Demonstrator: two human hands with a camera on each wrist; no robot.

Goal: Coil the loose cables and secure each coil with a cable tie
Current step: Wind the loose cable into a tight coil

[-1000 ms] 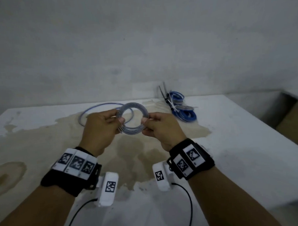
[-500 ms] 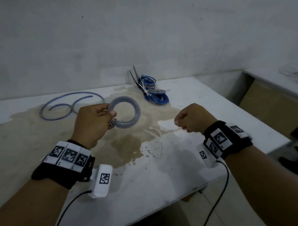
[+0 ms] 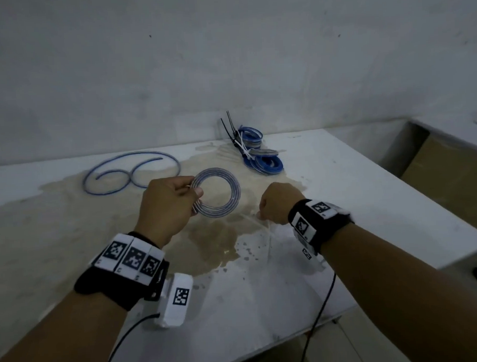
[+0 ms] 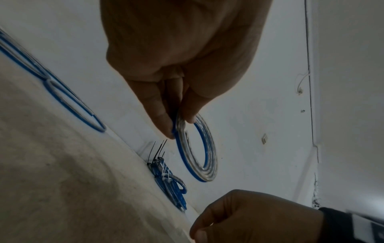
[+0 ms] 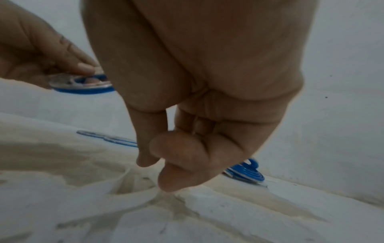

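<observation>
A coil (image 3: pixel 217 192) of clear-and-blue cable is being held above the stained table (image 3: pixel 355 192) by the left hand (image 3: pixel 164 208), pinched at its nine o'clock edge between thumb and fingertips (image 4: pixel 160 118), so the turns are being kept stacked flat. The right hand (image 3: pixel 279 206) is being lowered at about three o'clock of the coil, onto pale cable ties (image 3: pixel 257 225) lying on the tabletop. Its thumb and forefinger (image 5: pixel 176 166) are being brought together just over one tie (image 5: pixel 133 199); whether the tie is already being gripped cannot be told, as the contact is blurred.

For the step to go well, a single tie is best being picked near one end, so that the tail is left free for threading. The ties are thin and nearly the colour of the table, and several are lying crossed, so two could be lifted together; a fingertip slide to separate one seems advisable. The pinch on the coil should be kept firm while this is being done, since springy cable is likely to unwind if eased. The tie is probably best passed through the ring close to the left thumb, where the turns are already being squeezed.

At twelve o'clock, by the wall, a pile of tied coils (image 3: pixel 258 155) is lying, and at ten o'clock one loose cable (image 3: pixel 133 174) is waiting uncoiled
</observation>
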